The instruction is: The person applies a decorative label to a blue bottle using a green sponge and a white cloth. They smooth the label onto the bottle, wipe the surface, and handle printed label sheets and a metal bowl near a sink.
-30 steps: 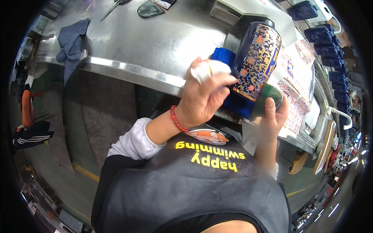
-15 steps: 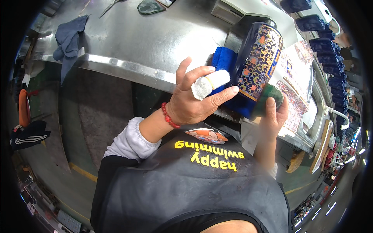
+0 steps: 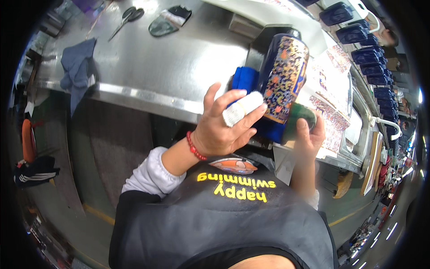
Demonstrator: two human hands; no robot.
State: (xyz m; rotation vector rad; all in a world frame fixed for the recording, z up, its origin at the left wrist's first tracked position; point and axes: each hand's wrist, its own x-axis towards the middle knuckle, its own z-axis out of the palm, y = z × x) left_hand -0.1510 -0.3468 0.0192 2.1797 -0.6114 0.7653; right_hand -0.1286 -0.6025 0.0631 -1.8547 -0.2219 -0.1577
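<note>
**Floral bottle (image 3: 286, 74) under close work at a steel bench (image 3: 179, 62)**

A worker in a dark apron (image 3: 215, 226) printed with yellow lettering bends over the bench, a red beaded bracelet (image 3: 193, 145) on the left wrist below a white sleeve (image 3: 150, 172). The left hand (image 3: 219, 130) is loosely spread and appears to grip nothing, one finger seemingly sheathed in a white wrap (image 3: 242, 110); its foremost fingertips are right by the bottle's near left side, though whether they touch cannot be told. The right hand (image 3: 311, 136), partly blurred, pinches a rounded green pad (image 3: 293, 119) between thumb and fingers beside the bottle's base.

The dark blue bottle, banded with a multicoloured floral pattern, lies between the hands and slightly beyond them, neck pointing away from the worker. Bright blue cloth (image 3: 245, 78) shows along its left side. Printed sheets (image 3: 327, 112) with similar patterning spread to the right.

Farther left, a grey-blue rag (image 3: 78, 62) hangs over the bench's front edge. Beyond it lie dark-handled scissors (image 3: 130, 17) and a rounded grey-green piece (image 3: 163, 28). In the right background, dark blue vessels (image 3: 336, 14) stand in a long row.
</note>
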